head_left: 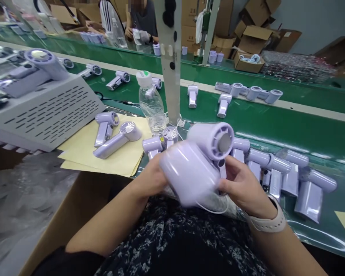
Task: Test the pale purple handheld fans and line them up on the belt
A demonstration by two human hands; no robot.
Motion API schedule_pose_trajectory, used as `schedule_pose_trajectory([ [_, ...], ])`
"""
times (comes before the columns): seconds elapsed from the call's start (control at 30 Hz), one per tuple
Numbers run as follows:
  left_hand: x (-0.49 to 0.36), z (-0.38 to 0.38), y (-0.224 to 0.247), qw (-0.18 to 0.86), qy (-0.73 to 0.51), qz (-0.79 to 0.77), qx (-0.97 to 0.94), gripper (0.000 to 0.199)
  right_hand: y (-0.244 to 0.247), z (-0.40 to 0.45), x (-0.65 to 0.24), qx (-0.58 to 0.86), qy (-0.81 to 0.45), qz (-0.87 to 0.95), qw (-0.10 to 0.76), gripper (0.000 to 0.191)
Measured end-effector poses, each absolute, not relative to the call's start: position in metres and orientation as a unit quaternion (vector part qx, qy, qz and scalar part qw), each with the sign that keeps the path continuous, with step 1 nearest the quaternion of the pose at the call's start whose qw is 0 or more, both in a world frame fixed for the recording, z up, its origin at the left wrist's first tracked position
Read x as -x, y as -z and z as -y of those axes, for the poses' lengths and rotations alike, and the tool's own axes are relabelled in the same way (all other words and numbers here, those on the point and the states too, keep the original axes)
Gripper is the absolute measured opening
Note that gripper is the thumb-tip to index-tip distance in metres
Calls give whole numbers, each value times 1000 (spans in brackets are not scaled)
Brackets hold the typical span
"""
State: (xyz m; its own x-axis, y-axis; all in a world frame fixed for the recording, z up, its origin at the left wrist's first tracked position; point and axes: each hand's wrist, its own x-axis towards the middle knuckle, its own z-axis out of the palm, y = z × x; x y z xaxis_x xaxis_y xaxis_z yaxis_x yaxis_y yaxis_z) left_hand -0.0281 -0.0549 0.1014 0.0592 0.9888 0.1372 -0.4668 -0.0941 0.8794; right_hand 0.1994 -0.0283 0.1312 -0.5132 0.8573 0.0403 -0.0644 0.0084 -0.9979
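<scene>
A lavender handheld fan (189, 172) is raised in front of my body, its round vented head at the upper right and its broad handle panel slightly blurred. Around the left side of that panel my left hand (155, 174) is closed, its fingertips hidden behind it. My right hand (240, 182) pinches the fan's right edge, just below the head, with thumb and fingers. Several more lavender fans (276, 172) lie in a row to the right. Two others (117, 143) rest on yellow sheets (74, 153) at the left, and smaller ones stand behind my left hand.
A plastic bottle (152, 101) stands beside a metal post (171, 76). At the left is a grey vented box (54, 111) with a fan on top. More fans lie on the green belt (247, 119). Across it are people and cardboard boxes (254, 38).
</scene>
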Motion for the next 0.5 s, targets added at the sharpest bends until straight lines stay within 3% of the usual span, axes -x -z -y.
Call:
schedule_pose_trajectory([
  [0.17, -7, 52, -103, 674, -594, -273, -346, 41, -122, 37, -224, 383, -632, 525, 422, 37],
  [0.27, -23, 60, -112, 697, -571, -227, -371, 54, -120, 45, -232, 355, -648, 497, 454, 34],
  [0.5, -33, 56, -115, 703, -539, -211, -413, 46, -115, 55, -237, 337, -668, 489, 448, 37],
])
